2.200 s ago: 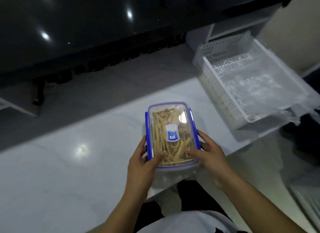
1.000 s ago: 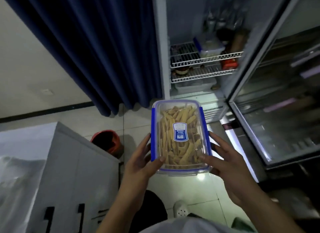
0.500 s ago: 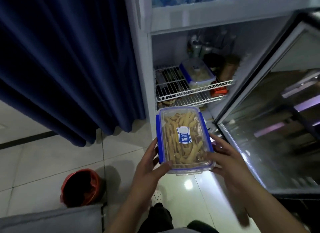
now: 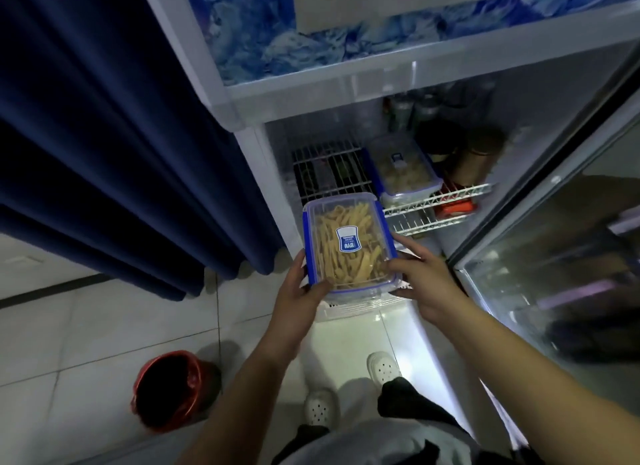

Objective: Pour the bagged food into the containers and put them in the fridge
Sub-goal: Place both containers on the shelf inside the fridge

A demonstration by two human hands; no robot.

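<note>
A clear plastic container (image 4: 348, 243) with a blue-clipped lid holds yellow food strips. My left hand (image 4: 300, 291) grips its near left corner and my right hand (image 4: 422, 281) grips its near right side. I hold it in the air just in front of the open fridge (image 4: 242, 114). On the fridge's wire shelf (image 4: 450, 196) sits a second closed container (image 4: 403, 168) with pale food inside. The shelf's left part, behind the container in my hands, shows bare wire.
The fridge's glass door (image 4: 561, 256) stands open on the right. Dark jars and cans stand at the back of the shelf, and a red packet (image 4: 457, 207) lies below it. A dark blue curtain (image 4: 121, 135) hangs on the left. A red bin (image 4: 166, 390) stands on the tiled floor.
I turned away from the white counter and walked up to the open fridge, carrying the container in both hands. The fridge shelf is now much closer.
</note>
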